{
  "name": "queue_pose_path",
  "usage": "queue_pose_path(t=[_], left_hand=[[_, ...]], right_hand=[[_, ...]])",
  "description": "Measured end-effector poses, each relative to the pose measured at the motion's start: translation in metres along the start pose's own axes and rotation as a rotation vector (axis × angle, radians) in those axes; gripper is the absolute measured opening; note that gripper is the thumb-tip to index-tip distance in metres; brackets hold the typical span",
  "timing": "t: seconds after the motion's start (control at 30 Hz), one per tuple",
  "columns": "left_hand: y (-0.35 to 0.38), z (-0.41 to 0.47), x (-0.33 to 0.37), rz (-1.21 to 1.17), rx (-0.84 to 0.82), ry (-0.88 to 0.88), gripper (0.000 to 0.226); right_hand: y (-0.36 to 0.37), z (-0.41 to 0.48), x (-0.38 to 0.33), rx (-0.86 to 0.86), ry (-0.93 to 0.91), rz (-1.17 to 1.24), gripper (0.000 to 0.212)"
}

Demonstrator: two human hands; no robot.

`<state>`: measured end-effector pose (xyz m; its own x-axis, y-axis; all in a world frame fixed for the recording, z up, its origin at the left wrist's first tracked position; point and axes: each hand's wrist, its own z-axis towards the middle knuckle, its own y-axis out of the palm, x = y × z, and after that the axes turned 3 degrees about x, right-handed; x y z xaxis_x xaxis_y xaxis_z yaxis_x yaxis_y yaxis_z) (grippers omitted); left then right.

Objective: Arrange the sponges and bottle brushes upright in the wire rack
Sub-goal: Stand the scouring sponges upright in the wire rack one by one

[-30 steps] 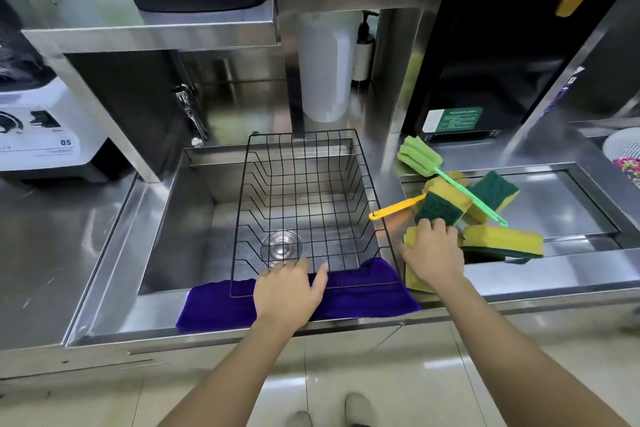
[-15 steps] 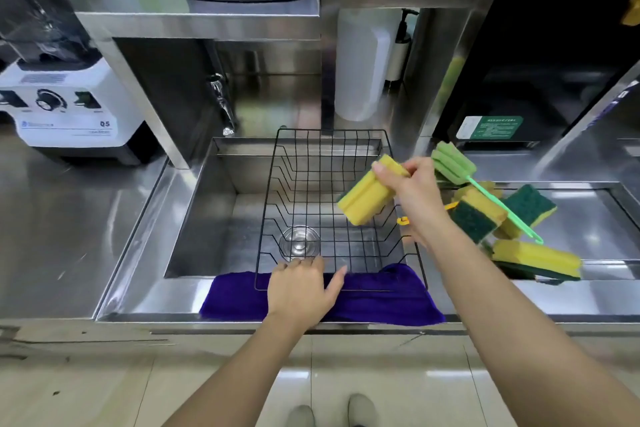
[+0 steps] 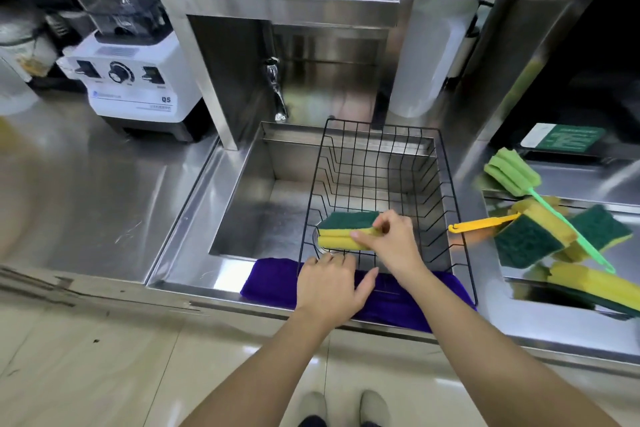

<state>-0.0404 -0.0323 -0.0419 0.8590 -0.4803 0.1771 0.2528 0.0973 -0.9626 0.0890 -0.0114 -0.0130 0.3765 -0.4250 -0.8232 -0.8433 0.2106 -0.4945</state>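
Observation:
A black wire rack (image 3: pixel 381 135) sits over the steel sink (image 3: pixel 242 198). My right hand (image 3: pixel 391 243) grips a yellow sponge with a green scrub face (image 3: pixel 343 230), held on its long edge low inside the rack's front left. My left hand (image 3: pixel 329 284) rests flat on the rack's front rim and the purple cloth (image 3: pixel 270 281). To the right lie several more yellow-green sponges (image 3: pixel 530 243), a green foam bottle brush (image 3: pixel 512 173) and a yellow brush handle (image 3: pixel 481 224).
A white blender base (image 3: pixel 131 87) stands on the left counter. A tap (image 3: pixel 277 90) hangs behind the sink. A white bottle (image 3: pixel 426 55) stands behind the rack. A steel shelf (image 3: pixel 277 0) overhangs the sink.
My right hand picked a sponge from the pile on the right, carried it left over the rack and lowered it into the rack's front. My left hand stayed on the front rim.

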Motion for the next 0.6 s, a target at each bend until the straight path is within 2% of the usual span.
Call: queue_pose_path(t=[0.07, 0.17, 0.27, 0.33, 0.43, 0.6], left_hand=[[0.0, 0.0, 0.0, -0.005, 0.008, 0.008, 0.053], [0.0, 0.0, 0.0, -0.019, 0.034, 0.018, 0.051], [0.0, 0.001, 0.001, -0.029, 0.051, 0.024, 0.05], [0.0, 0.001, 0.001, -0.029, 0.049, 0.024, 0.051], [0.001, 0.0, 0.001, -0.024, 0.04, 0.02, 0.049], [0.0, -0.001, 0.001, -0.025, 0.065, 0.035, 0.045]], right_hand=[[-0.001, 0.004, 0.002, -0.069, 0.045, 0.002, 0.032], [-0.002, 0.008, 0.011, -0.06, 0.135, 0.16, 0.036], [-0.004, 0.008, 0.016, -0.08, 0.274, 0.286, 0.024], [-0.006, 0.01, 0.017, -0.088, 0.286, 0.328, 0.039], [-0.006, 0.012, 0.017, -0.13, 0.217, 0.245, 0.049], [-0.004, 0.012, 0.019, -0.33, 0.123, 0.019, 0.038]])
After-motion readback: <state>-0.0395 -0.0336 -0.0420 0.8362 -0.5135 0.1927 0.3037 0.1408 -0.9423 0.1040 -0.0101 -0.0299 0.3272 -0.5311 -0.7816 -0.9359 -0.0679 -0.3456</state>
